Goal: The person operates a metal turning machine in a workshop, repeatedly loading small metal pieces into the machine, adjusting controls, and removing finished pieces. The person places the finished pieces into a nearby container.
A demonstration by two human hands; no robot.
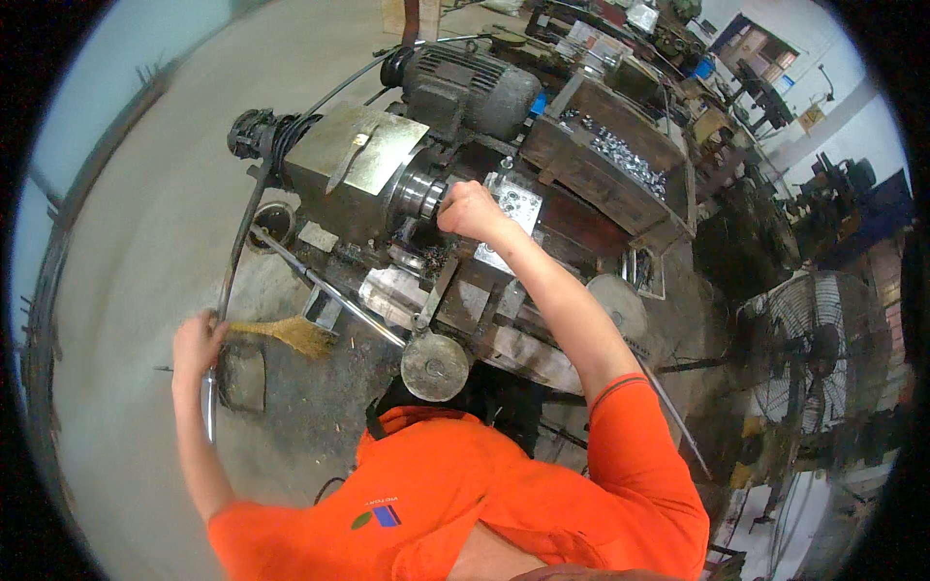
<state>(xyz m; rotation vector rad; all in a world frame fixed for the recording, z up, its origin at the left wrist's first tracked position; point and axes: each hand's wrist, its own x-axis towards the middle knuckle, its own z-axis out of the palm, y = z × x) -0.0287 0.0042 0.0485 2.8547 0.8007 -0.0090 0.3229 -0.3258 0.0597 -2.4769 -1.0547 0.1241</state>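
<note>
Nearest us, the left hand point(199, 341) is down low, fingers curled round a long lever point(209, 412); how tightly, we can't say. A straw brush point(295, 335) lies just beside it, and we'd worry about its bristles snagging if that lever swings their way.

Up to the right hand point(469, 211) now, right at the face of the spindle point(418, 194), fingers bunched close. Anything pinched in there is hidden from us. We can't tell whether the spindle is turning; if it is, a slipped fingertip could be caught or cut. Left of that hand, a flat-bladed tool point(353, 157) lies loose on a metal plate point(395, 160) atop the machine, and vibration could walk it off.

To the containers: beside the machine, a round bucket point(291, 213), its inside too dark for us to read. Farther out, a big dark bin point(586, 179) holds a scattered heap of small shiny metal pieces point(625, 155).
</note>
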